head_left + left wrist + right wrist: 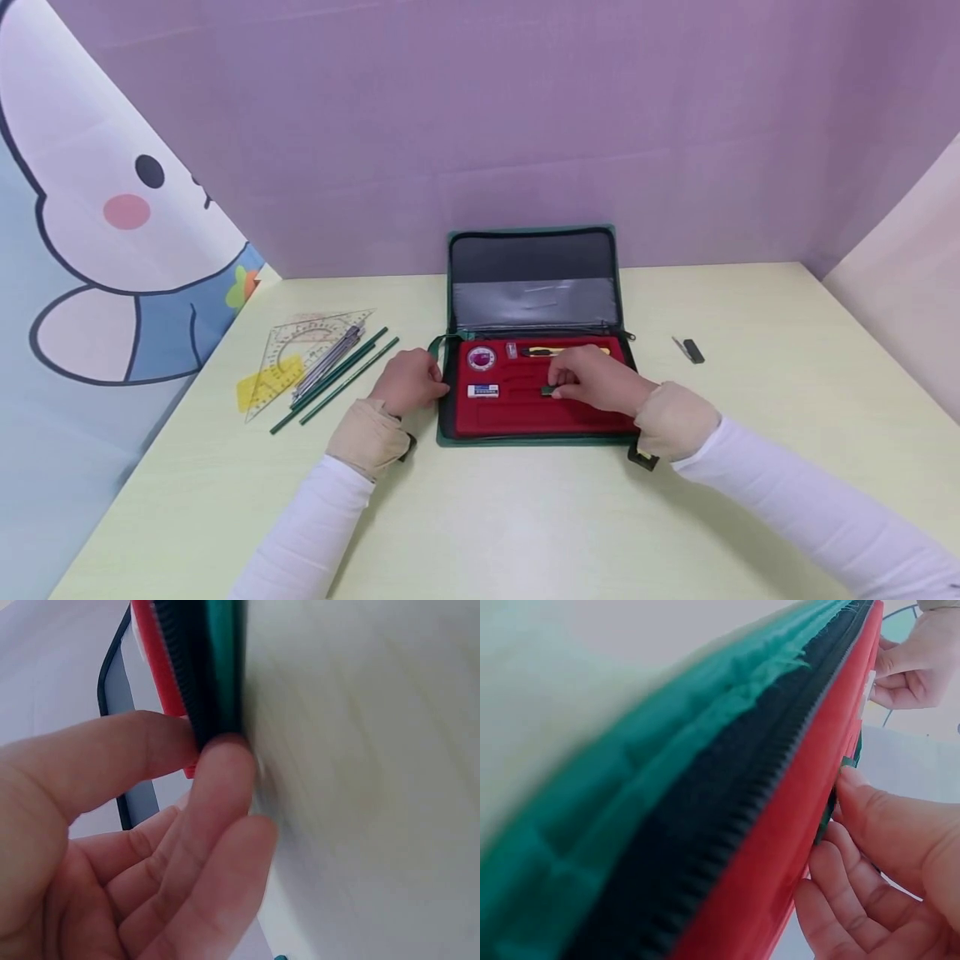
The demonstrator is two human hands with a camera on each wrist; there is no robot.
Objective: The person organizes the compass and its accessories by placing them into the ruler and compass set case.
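Note:
A green zippered case [532,258] stands open in the head view, its lid raised at the back and a red molded tray [555,417] in its base. My left hand [408,383] pinches the case's left edge [221,667] between thumb and finger. Over the middle of the tray, my right hand [596,379] pinches a small dark green piece [547,390], mostly hidden by the fingers; I cannot tell its kind. In the tray lie a white-and-blue eraser [483,391], a round purple-centered piece [482,358], a small sharpener [512,350] and a yellow-and-black tool [536,352].
Left of the case lie a clear set square [273,350], a yellow plastic template [251,390], dark green pencils [348,381] and several silver metal tools [322,365]. A small black piece [693,351] with a thin metal part lies to the right on the table [787,375].

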